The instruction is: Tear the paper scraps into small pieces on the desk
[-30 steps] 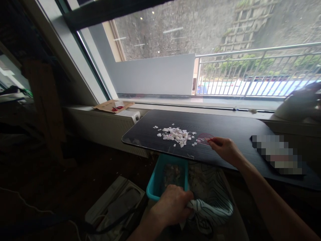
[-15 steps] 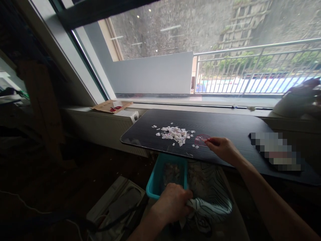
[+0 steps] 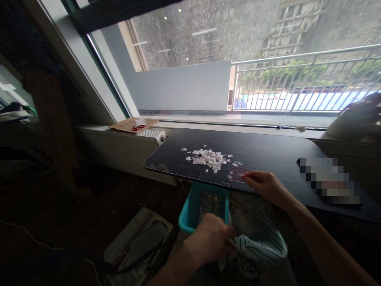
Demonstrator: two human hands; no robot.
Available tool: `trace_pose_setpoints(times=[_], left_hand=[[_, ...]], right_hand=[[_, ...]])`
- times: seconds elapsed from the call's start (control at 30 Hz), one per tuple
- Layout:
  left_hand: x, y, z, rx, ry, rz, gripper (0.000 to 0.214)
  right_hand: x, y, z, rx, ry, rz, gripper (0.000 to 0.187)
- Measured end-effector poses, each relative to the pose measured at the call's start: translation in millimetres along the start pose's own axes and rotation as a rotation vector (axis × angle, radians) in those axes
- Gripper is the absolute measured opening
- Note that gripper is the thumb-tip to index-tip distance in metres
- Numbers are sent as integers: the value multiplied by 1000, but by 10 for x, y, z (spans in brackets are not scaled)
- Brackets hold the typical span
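Note:
My right hand pinches a pink see-through half-round protractor flat against the black tabletop, near its front edge. A few paper scraps lie at the protractor's left end. Left of it is a loose heap of small white paper scraps. Below the table edge, my left hand is closed on the gathered edge of a thin bag with black wavy lines. Scraps show dimly inside the bag. Just beyond that hand stands a teal bin with more scraps in it, partly hidden by the hand.
A pixelated dark object lies on the table's right end. On the sill at left are brown paper and red-handled scissors, above a white radiator. A pale box and cables are on the dark floor.
My right hand has drawn the protractor slightly toward the table's front edge. A few scraps now lie behind it. The bin and my left hand sit slightly further right in view.

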State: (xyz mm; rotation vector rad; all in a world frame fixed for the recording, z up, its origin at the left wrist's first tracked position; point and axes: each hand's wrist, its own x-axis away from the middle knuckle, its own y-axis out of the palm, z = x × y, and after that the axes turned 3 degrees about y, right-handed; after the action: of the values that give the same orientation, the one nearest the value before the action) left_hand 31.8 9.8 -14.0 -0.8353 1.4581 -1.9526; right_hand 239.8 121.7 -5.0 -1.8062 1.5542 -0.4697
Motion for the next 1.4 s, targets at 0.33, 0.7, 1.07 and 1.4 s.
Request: trace_pose_setpoints(times=[0.33, 0.7, 1.07, 1.4], left_hand=[[-102, 47, 98, 38, 101, -14, 19], [-111, -59, 17, -12, 95, 24, 18], [-117, -99, 17, 16, 107, 0, 19], [-130, -93, -7, 18, 80, 6, 20]], right_hand=[[-7, 105, -70, 20, -18, -6, 39], [27, 155, -153, -11, -60, -21, 41], [35, 50, -136, 68, -46, 64, 41], [-11, 139, -57, 16, -49, 36, 40]])
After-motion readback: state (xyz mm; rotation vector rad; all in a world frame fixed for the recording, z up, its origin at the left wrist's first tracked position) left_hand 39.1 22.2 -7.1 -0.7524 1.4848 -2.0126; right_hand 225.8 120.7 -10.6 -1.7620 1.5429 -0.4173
